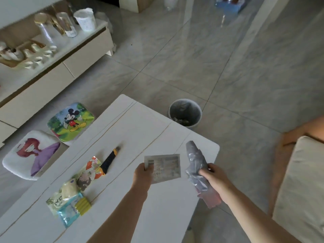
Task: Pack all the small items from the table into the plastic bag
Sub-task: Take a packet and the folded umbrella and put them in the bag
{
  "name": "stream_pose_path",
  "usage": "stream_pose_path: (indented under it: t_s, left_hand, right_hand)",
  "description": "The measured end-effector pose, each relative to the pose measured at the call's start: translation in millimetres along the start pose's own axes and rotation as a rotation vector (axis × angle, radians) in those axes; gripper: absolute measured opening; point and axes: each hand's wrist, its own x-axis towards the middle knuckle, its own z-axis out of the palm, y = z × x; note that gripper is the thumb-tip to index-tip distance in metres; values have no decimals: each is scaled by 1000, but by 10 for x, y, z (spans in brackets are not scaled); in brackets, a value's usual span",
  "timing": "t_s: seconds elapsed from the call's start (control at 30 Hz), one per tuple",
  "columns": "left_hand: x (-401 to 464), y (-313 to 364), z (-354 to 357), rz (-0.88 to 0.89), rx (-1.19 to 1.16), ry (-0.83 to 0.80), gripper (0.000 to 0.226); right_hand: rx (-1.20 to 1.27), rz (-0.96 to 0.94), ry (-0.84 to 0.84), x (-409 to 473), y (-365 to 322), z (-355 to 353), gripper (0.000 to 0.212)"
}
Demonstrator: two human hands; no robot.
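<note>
Plastic bag (pixel 196 160), grey and crumpled, sits gripped in my right hand (pixel 213 174); beside it my left hand (pixel 142 174) pinches a barcoded packet (pixel 165 168), text unreadable.

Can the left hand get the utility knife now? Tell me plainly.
Probably not yet: the left hand already pinches a flat packet. The utility knife lies uncovered on the table, just to its left.

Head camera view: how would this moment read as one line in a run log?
left hand: holds flat packet | right hand: grips plastic bag | table: utility knife, snack packets unpacked
</note>
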Motion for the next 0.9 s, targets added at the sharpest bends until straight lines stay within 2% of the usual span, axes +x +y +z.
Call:
stream_pose_path:
  t_s: [0.1,0.23,0.37,0.5,0.6,0.73,0.8,0.9]
  left_hand:
    - [-318,164,299,11,17,-71,16]
    - [-726,328,858,62,107,-209,25]
    - [-1138,378,1497,136,204,-335,27]
    - [-1613,296,2055,159,219,-434,29]
    - [-1984,166,2442,161,212,-493,29]
    - [-2489,52,2990,180,248,-545,15]
    - [-2732,18,3291,191,276,-572,16]
    - [-3007,-90,3780,203,296,-596,15]
  right_hand:
    - [75,-18,88,-410,97,-392,20]
    - [211,32,226,-803,414,-1016,14]
    - [378,19,330,-1123,878,-1556,20]
    - [714,-12,393,-1373,1380,-1969,22]
    - [878,-21,431,-1587,1801,-2286,29]
    - [1077,-119,472,-1867,2385,-2738,40]
    - [1120,-137,521,-1999,2648,-2986,44]
    - [1020,-130,561,-2161,3021,-3349,37]
